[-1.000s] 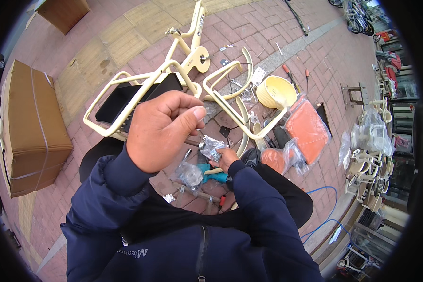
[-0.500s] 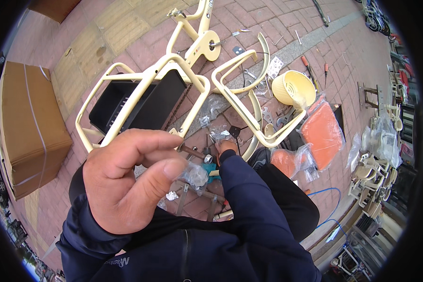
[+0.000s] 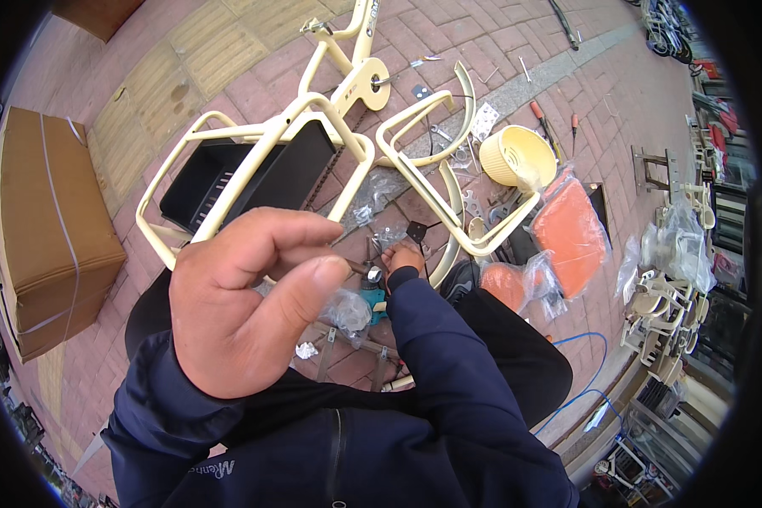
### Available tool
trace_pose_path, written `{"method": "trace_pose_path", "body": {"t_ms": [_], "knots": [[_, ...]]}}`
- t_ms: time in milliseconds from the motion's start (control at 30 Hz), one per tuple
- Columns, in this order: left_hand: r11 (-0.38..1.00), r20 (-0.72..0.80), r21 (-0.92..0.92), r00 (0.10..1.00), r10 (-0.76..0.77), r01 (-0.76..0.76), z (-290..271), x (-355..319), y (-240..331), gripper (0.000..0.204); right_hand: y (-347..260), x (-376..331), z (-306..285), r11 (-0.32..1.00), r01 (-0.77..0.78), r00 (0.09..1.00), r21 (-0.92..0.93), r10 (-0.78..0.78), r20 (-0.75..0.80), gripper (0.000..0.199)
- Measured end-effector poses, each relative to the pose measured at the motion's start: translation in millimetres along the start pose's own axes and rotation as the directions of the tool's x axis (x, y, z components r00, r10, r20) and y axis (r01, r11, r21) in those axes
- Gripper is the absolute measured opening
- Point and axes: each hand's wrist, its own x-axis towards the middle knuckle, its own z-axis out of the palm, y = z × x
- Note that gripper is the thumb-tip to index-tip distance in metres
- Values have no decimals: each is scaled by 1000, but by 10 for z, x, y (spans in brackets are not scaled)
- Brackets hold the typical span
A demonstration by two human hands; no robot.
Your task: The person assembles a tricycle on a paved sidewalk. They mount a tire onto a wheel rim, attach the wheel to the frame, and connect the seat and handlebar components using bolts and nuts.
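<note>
My left hand (image 3: 250,300) is raised close in front of me, its fingers curved and its thumb apart from them, with nothing visible in the gap. Beyond its fingertips are a brown rod-like piece with a shiny nut-like end (image 3: 372,275) and a crumpled clear plastic bag (image 3: 347,311). Lower down, my right hand (image 3: 405,256) reaches to the ground, its fingers bent together at a small clear bag of hardware (image 3: 388,235). What those fingertips pinch, if anything, is too small to make out. A small black plate (image 3: 416,231) lies just beyond that hand.
A cream frame (image 3: 262,157) holding a black basket (image 3: 271,182) stands ahead left. Right of it lie a cream tube frame (image 3: 427,186), a cream round basket (image 3: 516,157), wrapped orange pads (image 3: 570,237), and loose tools. A cardboard box (image 3: 55,233) stands at far left.
My left hand has shifted slightly right and up in the picture, keeping its curved shape. My right hand stays by the small bag, its bent fingers now more visible. The view has tilted slightly.
</note>
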Motion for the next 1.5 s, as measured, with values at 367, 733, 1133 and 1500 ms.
{"method": "trace_pose_path", "body": {"t_ms": [367, 733, 1133, 1500], "knots": [[998, 75, 40, 997, 34, -37, -15, 8, -13, 24, -168, -176, -44, 996, 71, 991, -59, -64, 120, 16], [1000, 59, 12, 998, 10, -11, 24, 6, -12, 23, -91, -271, -81, 841, 385, 922, -380, -364, 129, 18], [997, 107, 72, 994, 10, -18, 36, 1, 6, 22, -51, -195, -151, 951, 194, 979, -241, -172, 107, 22], [997, 96, 64, 995, 31, -37, 78, 47, -26, 22, -160, -365, -156, 897, 302, 950, -324, -310, 29, 14]]}}
